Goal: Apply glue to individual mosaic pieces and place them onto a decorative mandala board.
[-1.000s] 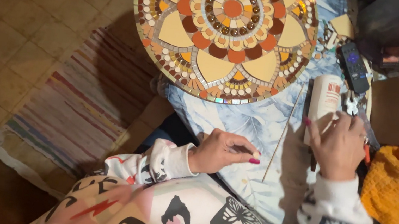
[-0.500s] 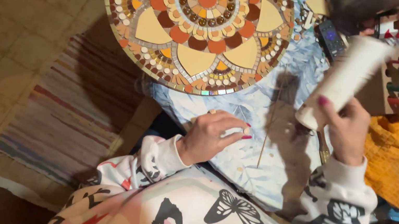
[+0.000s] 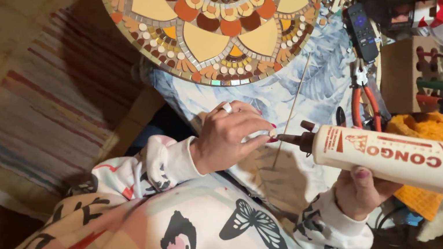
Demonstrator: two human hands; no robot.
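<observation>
- Swung down from its raised tilt, the glue bottle now lies level, its brown nozzle at the left fingertips, so gluing looks to be under way.
- Right hand: grip clenched under the cream, red-labelled bottle.
- Left hand: grip pinching a small white piece at the nozzle.
- Beyond the grips: mosaic, red pliers.

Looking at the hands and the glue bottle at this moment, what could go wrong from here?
1. The dark nozzle of the white glue bottle in the right hand almost touches the left hand's fingertips, which pinch a small pale piece; glue could smear onto the fingers.
2. A drip might stain the blue leaf-patterned cloth underneath.
3. The thin wooden stick lies loose close beside the hands and could be knocked toward the round orange and brown mosaic panel.
</observation>
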